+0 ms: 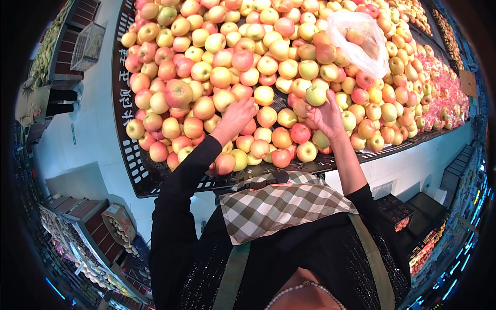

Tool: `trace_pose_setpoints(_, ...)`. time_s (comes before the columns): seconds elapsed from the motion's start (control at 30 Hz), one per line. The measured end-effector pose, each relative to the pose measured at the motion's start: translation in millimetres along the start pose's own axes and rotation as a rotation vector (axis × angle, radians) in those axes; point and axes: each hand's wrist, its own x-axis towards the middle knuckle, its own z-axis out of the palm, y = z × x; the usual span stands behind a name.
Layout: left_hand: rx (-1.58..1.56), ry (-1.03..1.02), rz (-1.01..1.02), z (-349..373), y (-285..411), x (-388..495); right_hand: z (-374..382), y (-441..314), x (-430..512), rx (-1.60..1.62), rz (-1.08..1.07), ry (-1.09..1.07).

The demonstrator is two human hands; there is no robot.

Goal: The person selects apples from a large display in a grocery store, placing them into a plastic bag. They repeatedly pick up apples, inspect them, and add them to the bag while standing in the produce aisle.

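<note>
A wide heap of red and yellow apples [221, 76] fills a black slatted plastic display bin [133, 170] in front of me. My right hand [328, 121] has its palm turned up, with a yellow-green apple [316, 95] held at the fingertips just above the heap. My left hand [239, 117] rests palm down on the apples, its fingers bent beside a yellow apple [264, 95]. What lies under those fingers is hidden. Between my hands, a patch of dark mesh liner [279, 101] shows through a gap in the fruit.
An open translucent plastic bag [378, 64] lies on the heap beyond my right hand, with fruit inside. Pink-wrapped apples [441, 93] are at the right. A wire crate [88, 45] and a person [38, 99] are across the aisle left. A cardboard box [118, 224] stands lower left.
</note>
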Motion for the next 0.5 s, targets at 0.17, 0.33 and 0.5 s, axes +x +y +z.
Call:
trace_pose_setpoints(0.17,-0.071,-0.013,0.021,-7,2,11,-1,3,1,0.003,0.025,0.04)
trace_pose_setpoints(0.33,-0.114,-0.066,0.134,-14,-7,16,-3,4,-3,-0.046,0.017,0.097)
trace_pose_setpoints(0.5,-0.065,-0.148,0.159,-16,-13,12,-1,5,-2,-0.088,0.047,0.089)
